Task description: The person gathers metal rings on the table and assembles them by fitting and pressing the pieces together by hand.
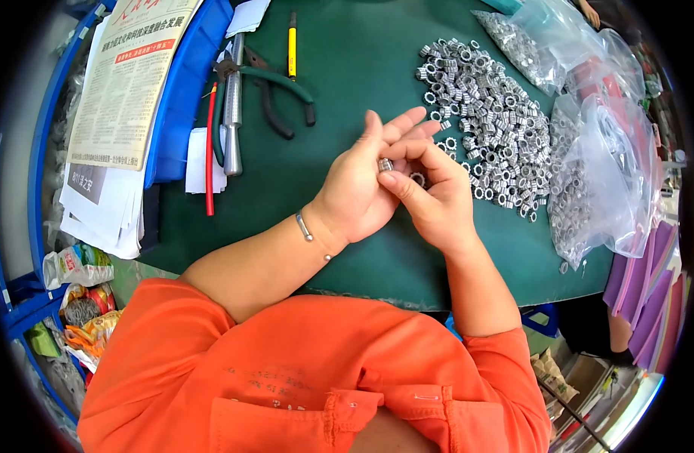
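My left hand point(353, 185) is turned palm up above the green table, its fingers stretched out and partly covered by the other hand. Over that palm, my right hand point(441, 192) pinches a small notched metal ring point(385, 164) between thumb and forefinger. A second metal ring point(417, 180) shows below the bent fingers of my right hand; whether it is gripped or just resting there I cannot tell. Just beyond both hands lies a loose pile of similar metal rings point(498, 124), some of them close to my left fingertips.
Clear plastic bags point(600, 174) of rings lie at the right edge of the green table point(317, 268). At left are pliers point(279, 81), a red stick point(209, 151), a yellow cutter point(292, 49) and a blue bin point(185, 98) with newspaper point(128, 90). A person's hand point(590, 13) shows top right.
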Motion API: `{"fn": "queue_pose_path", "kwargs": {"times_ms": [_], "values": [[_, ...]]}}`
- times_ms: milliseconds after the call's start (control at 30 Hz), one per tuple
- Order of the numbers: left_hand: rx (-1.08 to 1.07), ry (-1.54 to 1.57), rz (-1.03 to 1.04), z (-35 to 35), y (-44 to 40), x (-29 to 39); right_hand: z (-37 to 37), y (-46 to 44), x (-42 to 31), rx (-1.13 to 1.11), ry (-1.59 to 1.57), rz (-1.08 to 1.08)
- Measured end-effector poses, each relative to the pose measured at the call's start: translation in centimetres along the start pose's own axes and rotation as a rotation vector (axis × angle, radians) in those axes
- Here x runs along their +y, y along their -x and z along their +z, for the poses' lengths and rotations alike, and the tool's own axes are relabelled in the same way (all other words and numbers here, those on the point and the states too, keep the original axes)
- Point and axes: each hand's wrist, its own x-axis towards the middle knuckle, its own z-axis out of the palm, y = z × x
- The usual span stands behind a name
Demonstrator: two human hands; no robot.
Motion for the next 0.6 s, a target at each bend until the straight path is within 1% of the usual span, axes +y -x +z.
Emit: {"fn": "queue_pose_path", "kwargs": {"times_ms": [67, 100, 133, 200, 233, 267, 333, 367, 400, 433, 467, 533, 567, 600], "values": [[-0.015, 0.029, -0.017, 0.3, 0.1, 0.3, -0.9, -0.1, -1.0, -0.072, -0.416, 0.355], [-0.028, 0.087, -0.037, 0.4, 0.3, 0.4, -1.5, -0.2, -1.0, -0.101, -0.672, 0.473], [-0.050, 0.144, -0.064, 0.5, 0.3, 0.6, -1.6, -0.3, -0.8, -0.111, -0.840, 0.469], [-0.024, 0.165, -0.073, 0.2, 0.1, 0.5, -1.8, -0.5, -1.1, 0.004, -1.237, 0.598], [0.000, 0.138, -0.064, 0.0, -0.1, 0.5, -2.4, -0.7, -1.6, 0.014, -1.198, 0.704], [0.022, 0.110, -0.051, -0.3, -0.2, 0.6, -3.2, -0.9, -2.4, 0.058, -0.976, 0.759], [0.027, 0.098, -0.049, -0.4, -0.2, 0.9, -7.1, -1.5, -3.5, 0.245, -0.497, 0.472], [0.025, 0.075, -0.035, -0.5, -0.2, 0.9, -9.7, -2.8, -5.9, 0.502, -0.214, 0.266], [-0.001, 0.067, -0.027, -0.8, -0.2, 0.8, -13.6, -3.9, -7.0, 0.685, 0.173, 0.046], [-0.020, 0.034, -0.023, -0.8, -0.1, 0.8, -17.5, -4.7, -8.2, 0.834, 0.430, -0.118], [-0.041, 0.001, -0.020, -0.8, 0.0, 0.7, -23.6, -4.9, -7.9, 0.891, 0.858, -0.291], [-0.048, -0.112, 0.001, -0.6, 0.1, 0.4, -29.7, -5.1, -8.2, 0.972, 1.261, -0.143], [-0.042, -0.283, 0.050, -0.6, 0.1, 0.2, -32.8, -4.4, -7.8, 0.782, 1.355, 0.141], [-0.031, -0.460, 0.104, -0.5, 0.1, 0.2, -33.3, -3.9, -8.1, 0.577, 1.407, 0.423]]}}
